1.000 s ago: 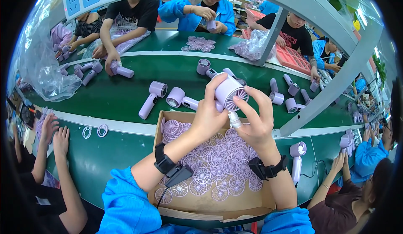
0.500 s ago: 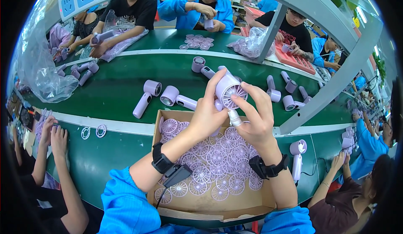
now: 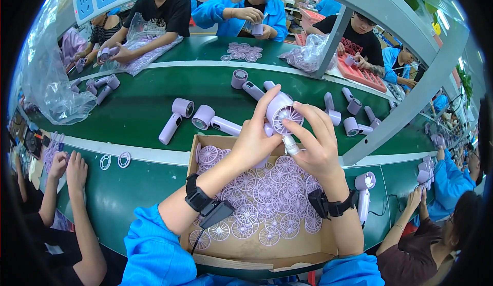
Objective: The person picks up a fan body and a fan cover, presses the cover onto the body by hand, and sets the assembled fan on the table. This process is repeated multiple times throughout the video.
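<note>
A light purple handheld fan [image 3: 278, 102] is up over the far side of a cardboard box, its round head tilted toward me. My left hand [image 3: 255, 141] wraps round it from the left. Against the rim and spoked front grille [image 3: 286, 119] of the head, my right hand [image 3: 319, 151] holds its fingers and thumb; one finger has a white wrapping. The fan's handle is mostly hidden by my left hand. Below my forearms, many loose purple spoked grilles [image 3: 267, 192] lie piled in the cardboard box [image 3: 303, 245].
Beyond the box, a green conveyor belt [image 3: 138, 88] carries several purple fans [image 3: 224, 125]. A grey metal post [image 3: 405, 109] rises at the right. Two rings [image 3: 124, 159] lie at the left; another fan [image 3: 364, 193] stands right of the box. Co-workers sit on both sides and opposite.
The nearby fans on the belt have slid slightly left. My hands and the held fan have shifted a little right, with the grip unchanged. Co-workers' hands at the left have moved.
</note>
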Action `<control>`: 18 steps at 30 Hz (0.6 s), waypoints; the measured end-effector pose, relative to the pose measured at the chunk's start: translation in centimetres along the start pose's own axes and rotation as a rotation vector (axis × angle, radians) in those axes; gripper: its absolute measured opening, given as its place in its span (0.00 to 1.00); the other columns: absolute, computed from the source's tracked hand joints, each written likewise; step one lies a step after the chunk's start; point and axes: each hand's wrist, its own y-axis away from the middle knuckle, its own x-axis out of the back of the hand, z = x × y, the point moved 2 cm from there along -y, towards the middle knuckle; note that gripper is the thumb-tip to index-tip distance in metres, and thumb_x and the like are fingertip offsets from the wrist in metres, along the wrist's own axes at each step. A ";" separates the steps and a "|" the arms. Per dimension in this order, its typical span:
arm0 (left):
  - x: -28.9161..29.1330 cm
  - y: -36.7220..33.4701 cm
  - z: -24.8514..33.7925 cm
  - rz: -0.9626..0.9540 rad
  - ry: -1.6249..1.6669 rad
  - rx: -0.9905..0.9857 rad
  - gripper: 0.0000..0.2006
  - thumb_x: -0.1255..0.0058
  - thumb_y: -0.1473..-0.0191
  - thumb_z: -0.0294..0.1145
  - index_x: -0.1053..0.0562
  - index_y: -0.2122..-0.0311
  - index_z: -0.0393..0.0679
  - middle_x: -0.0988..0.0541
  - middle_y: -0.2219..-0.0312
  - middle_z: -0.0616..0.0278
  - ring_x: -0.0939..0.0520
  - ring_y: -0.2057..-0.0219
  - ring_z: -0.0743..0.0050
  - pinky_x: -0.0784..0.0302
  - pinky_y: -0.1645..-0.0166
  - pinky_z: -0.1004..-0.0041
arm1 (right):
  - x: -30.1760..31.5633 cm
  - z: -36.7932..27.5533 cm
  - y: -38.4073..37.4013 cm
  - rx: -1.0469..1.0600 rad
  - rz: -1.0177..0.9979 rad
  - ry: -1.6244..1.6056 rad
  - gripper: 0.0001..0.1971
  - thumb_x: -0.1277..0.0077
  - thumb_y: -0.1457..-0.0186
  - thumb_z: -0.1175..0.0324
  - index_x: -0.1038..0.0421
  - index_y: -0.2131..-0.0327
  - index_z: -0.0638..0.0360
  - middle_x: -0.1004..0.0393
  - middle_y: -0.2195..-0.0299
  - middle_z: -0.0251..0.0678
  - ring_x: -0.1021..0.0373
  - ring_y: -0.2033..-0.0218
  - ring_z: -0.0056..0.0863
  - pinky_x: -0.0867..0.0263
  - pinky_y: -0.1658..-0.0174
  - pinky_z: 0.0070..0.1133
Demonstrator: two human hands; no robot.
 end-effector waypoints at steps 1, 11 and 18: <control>0.1 0.0 0.1 -0.012 0.006 0.027 0.40 0.48 0.55 0.22 0.50 0.37 0.53 0.26 0.55 0.45 0.22 0.56 0.52 0.26 0.54 0.65 | 0.0 0.0 0.0 0.001 -0.009 0.002 0.20 0.39 0.67 0.75 0.25 0.63 0.57 0.30 0.54 0.42 0.32 0.55 0.41 0.34 0.53 0.31; 0.1 0.0 -0.1 -0.088 0.010 0.139 0.40 0.49 0.55 0.22 0.50 0.37 0.56 0.25 0.59 0.46 0.19 0.62 0.57 0.23 0.60 0.68 | 0.2 0.2 0.0 -0.009 -0.069 0.007 0.20 0.39 0.67 0.76 0.25 0.63 0.57 0.30 0.54 0.42 0.32 0.55 0.41 0.34 0.53 0.31; 0.3 0.0 1.6 -0.302 0.329 0.336 0.38 0.54 0.52 0.17 0.51 0.37 0.54 0.30 0.59 0.56 0.24 0.73 0.76 0.25 0.73 0.75 | 0.5 1.5 -0.1 0.025 -0.066 0.029 0.19 0.42 0.58 0.73 0.26 0.58 0.56 0.32 0.51 0.40 0.33 0.54 0.38 0.35 0.52 0.27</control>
